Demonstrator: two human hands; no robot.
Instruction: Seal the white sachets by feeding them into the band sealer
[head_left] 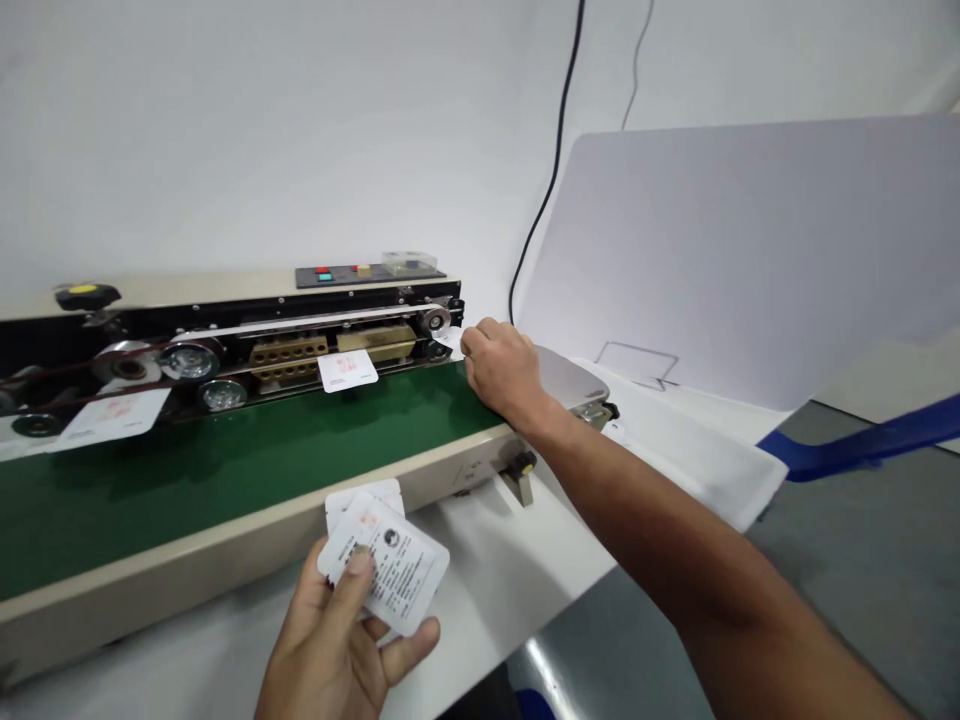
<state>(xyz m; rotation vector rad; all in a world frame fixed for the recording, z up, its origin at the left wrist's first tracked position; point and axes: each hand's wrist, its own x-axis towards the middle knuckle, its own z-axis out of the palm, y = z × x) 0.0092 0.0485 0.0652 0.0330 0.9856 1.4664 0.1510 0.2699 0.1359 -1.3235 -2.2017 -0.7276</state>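
Observation:
My left hand [337, 630] grips a few small white printed sachets [397, 565], fanned out in front of the belt's near edge. At the right end of a band sealing machine [247, 290], my right hand [502, 365] is closed on another white sachet [450, 340], whose edge meets the machine's rollers. Its fingertips are partly hidden behind the hand. Midway along the sealer, one sachet [347, 370] hangs over the green conveyor belt [300, 435]. Further left, another sachet [116, 415] sticks out from the rollers.
A control panel [352, 276] with coloured buttons tops the machine. To the right, a large white board [697, 250] leans behind a white tray [690, 460]. A black cable [555, 160] hangs down the wall. Blue plastic [862, 445] shows at the far right.

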